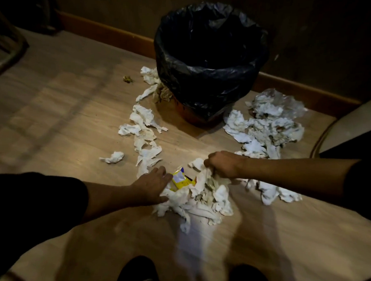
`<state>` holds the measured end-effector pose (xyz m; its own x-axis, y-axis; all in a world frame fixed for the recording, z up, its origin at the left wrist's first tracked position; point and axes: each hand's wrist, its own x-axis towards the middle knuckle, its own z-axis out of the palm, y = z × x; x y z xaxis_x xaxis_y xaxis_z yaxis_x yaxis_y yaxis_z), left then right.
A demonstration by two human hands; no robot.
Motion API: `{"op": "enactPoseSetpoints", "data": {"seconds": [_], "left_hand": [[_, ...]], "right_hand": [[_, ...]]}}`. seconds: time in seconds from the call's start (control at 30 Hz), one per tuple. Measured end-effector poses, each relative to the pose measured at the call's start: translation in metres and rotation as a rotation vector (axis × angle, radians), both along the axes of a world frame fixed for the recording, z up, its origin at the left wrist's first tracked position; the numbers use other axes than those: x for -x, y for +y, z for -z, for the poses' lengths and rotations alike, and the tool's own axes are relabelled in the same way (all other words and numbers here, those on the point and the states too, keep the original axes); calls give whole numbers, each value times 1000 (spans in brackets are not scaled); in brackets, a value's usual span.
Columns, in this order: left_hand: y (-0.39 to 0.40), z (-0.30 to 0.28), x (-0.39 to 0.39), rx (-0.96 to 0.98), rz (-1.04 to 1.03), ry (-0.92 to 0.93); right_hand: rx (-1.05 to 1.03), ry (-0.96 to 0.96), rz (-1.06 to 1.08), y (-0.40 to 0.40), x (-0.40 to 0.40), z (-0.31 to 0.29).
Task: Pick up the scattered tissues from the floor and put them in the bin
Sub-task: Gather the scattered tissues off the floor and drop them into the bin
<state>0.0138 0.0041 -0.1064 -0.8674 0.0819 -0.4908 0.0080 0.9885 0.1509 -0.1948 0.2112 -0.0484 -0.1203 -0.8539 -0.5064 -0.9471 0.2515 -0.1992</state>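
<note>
the left hand [155, 186] is pressing flat, fingers spread, on the near pile [199, 200] of tissues at 6 o'clock from the bin [209, 62]. the right hand [220, 164] is pinching shut on the pile's far edge. a yellow wrapper [181, 180] is lying in the pile. more tissues [145, 125] are trailing at 8 o'clock and others [266, 122] at 4 o'clock. risk: a loose grip is likely to be shedding scraps during the lift; the wrapper is liable to slip out.

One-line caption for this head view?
Both hands, left hand and right hand, gather a tissue pile on the floor before the black-lined bin.
</note>
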Motion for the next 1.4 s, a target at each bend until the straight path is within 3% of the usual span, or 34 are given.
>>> {"op": "enactPoseSetpoints", "data": {"seconds": [0.1,0.27,0.5,0.7,0.9,1.2,1.3,1.4], "left_hand": [[2,-1,6,-37,9,-44],[-11,-10,16,-120,-68,2],[-29,-34,24,-223,-206,161],[-34,-77,43,-272,-351,224],[-46,-134,61,-387,-522,381],[-50,-232,100,-792,-779,933],[-47,-265,122,-824,-806,1102],[-44,-292,151,-839,-965,1196]], "right_hand": [[94,41,59,9,5,-8],[151,143,-66,31,1,-1],[-31,92,-186,45,-15,34],[-70,-2,-50,15,13,21],[231,-11,60,-4,29,-47],[724,-193,435,-7,27,-159],[880,-267,548,-12,40,-195],[1046,-352,724,-21,55,-227]]}}
